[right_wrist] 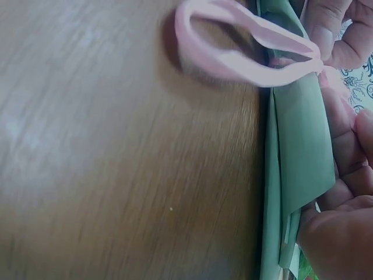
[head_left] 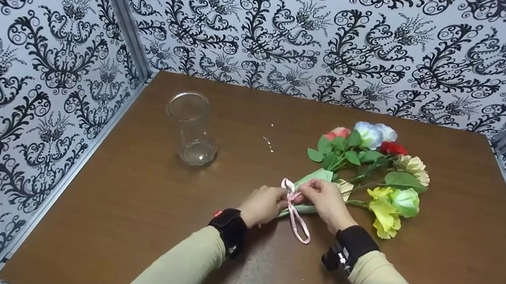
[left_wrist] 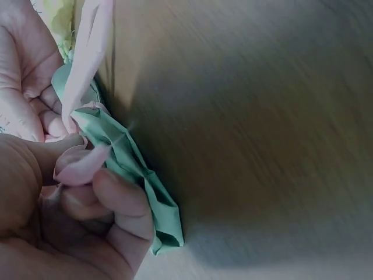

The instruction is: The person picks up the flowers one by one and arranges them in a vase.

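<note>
A bouquet of artificial flowers [head_left: 368, 157] lies on the table, its stems wrapped in green paper [right_wrist: 300, 134]. Around the wrap runs a pink ribbon [head_left: 299, 226], tied with a loop that hangs toward the front. My left hand [head_left: 264, 205] pinches a part of the ribbon near the knot; in the left wrist view a pink end [left_wrist: 84, 166] shows between thumb and fingers. From the flower side, my right hand [head_left: 328, 203] pinches the ribbon at the knot. The knot itself is partly hidden by the fingers.
A clear glass vase [head_left: 193, 129] stands upright at the left of the brown table [head_left: 127, 203]. Small pale scraps [head_left: 268, 141] lie near the middle. Patterned walls [head_left: 296, 35] enclose the table's back and sides.
</note>
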Available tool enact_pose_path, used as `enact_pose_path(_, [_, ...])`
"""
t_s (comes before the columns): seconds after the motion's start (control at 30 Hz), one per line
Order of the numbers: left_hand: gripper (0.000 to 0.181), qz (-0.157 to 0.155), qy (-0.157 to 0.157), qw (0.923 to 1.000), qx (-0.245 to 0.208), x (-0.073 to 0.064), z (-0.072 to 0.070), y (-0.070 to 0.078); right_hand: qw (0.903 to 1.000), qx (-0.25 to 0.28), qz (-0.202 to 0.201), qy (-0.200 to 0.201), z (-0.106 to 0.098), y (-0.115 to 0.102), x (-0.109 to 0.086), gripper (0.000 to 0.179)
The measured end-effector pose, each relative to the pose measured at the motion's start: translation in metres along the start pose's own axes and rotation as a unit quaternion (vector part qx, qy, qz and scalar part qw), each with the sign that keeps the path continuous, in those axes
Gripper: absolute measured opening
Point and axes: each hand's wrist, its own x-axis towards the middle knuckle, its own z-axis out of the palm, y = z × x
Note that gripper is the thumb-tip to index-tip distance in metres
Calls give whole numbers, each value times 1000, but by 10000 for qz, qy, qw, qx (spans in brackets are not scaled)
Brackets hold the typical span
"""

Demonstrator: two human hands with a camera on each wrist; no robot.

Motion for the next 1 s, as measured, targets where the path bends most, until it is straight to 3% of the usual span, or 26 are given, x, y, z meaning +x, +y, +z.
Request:
enact_pose_path(0.43, [12, -186, -462, 9987, -53, -4, -4, 0, 9996, -170, 77, 205, 0, 1, 1, 17])
enact_pose_path(0.83, [15, -444, -832, 9901, -1037, -5, -6, -5, 9994, -97, 102, 307, -5, 4, 3, 18])
enact_pose_path(1.0, [20, -521, -860, 9886, -1121, -5, -6, -7, 9991, 34, 199, 366, -7, 6, 4, 19])
